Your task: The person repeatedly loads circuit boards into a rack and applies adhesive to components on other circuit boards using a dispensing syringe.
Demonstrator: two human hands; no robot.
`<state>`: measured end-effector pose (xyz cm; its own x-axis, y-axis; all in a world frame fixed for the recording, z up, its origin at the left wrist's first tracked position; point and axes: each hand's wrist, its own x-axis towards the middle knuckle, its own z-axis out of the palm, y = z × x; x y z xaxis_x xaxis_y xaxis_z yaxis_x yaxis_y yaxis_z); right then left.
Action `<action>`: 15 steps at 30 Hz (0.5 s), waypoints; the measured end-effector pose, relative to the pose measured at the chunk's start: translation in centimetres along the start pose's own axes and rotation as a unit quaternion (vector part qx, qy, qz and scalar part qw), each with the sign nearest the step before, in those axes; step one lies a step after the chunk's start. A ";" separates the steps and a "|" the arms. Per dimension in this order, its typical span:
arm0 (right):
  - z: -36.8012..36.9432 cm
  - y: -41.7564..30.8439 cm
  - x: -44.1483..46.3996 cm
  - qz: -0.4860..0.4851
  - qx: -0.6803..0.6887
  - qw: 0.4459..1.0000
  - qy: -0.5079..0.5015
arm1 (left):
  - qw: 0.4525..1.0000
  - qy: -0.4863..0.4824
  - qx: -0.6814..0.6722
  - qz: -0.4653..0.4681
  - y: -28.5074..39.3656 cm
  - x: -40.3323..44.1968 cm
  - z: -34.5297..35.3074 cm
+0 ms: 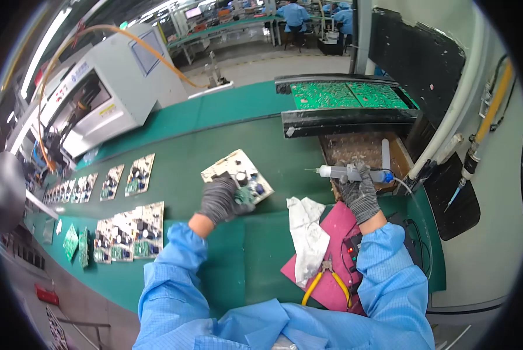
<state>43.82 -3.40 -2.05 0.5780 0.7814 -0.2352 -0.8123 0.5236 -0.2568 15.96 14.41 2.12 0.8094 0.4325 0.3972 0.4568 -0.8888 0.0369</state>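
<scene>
We see the left hand (219,199) gloved in grey, gripping a circuit board (245,166) by its near left part, over the green bench (223,265); we can't tell if the board is lifted or resting. We see the right hand (361,191), same glove, closed around a syringe (334,171), needle pointing left toward the board but well apart from it; clear tube (411,192) runs off the syringe's blue end. Behind the syringe we note an open box (359,150), and beyond it a black rack (349,123) with 2 green boards (325,95). Near the right forearm we mark a white cloth (306,230) and yellow-handled cutters (327,267) on a pink pad (338,224). Left, we get 3 boards (121,234) side by side, plus a farther row (112,182)
</scene>
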 end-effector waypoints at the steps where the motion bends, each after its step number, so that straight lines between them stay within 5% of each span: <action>1: -0.2 0.0 0.1 0.007 -0.023 1.000 -0.018 | 1.000 0.012 -0.015 0.011 2.2 -1.3 -0.8; 2: -0.5 0.2 0.2 0.017 -0.046 0.998 -0.036 | 0.988 -0.143 0.019 -0.059 4.5 -2.5 -2.0; 4: -0.8 0.8 0.0 0.046 -0.098 0.991 -0.083 | 0.979 -0.191 -0.017 -0.065 7.7 -5.3 -2.3; 7: 1.9 3.0 -2.9 0.088 -0.227 0.963 -0.115 | 0.992 -0.112 -0.055 -0.028 10.5 -8.6 -1.3; 11: 2.1 5.0 -3.9 0.059 -0.398 0.900 -0.167 | 0.982 -0.164 -0.079 -0.042 11.2 -9.5 -0.2; 15: 2.4 6.6 -4.4 0.050 -0.412 0.895 -0.166 | 0.987 -0.120 -0.102 -0.021 10.7 -10.0 0.9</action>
<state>35.77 -2.60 -0.46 0.3398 0.9397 -0.0394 -0.4475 0.1247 -0.8855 13.07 0.70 -2.33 0.8671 0.4705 0.1637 0.4270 -0.8712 0.2421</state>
